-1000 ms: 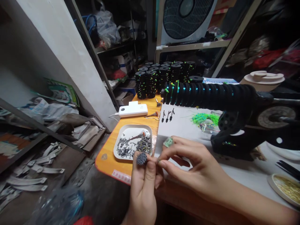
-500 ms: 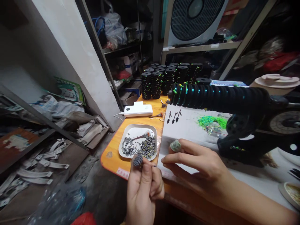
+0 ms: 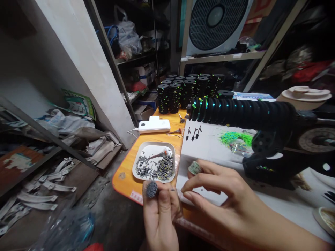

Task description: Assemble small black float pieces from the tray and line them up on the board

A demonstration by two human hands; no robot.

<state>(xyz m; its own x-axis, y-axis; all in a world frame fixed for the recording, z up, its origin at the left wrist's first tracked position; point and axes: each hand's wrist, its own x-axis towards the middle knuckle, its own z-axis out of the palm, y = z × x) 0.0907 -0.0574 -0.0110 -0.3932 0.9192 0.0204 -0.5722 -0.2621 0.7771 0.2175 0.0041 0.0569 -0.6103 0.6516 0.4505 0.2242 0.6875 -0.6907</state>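
Observation:
My left hand is closed around a tight bundle of small grey pins, whose ends stick up above my fingers. My right hand hovers just to its right with thumb and forefinger pinched near the bundle; a green wrap covers one fingertip. What the pinch holds is too small to make out. Both hands are at the front edge of the orange table, just below a white tray of small grey metal parts.
Stacks of black spools stand at the back. A long row of black spools sits on a black winder. A white power bank, green threads and a white sheet lie on the table. Cluttered shelves stand left.
The view has shifted slightly. My right hand has drawn a little away from the bundle and then back toward it, still pinched. My left hand has kept its hold on the bundle.

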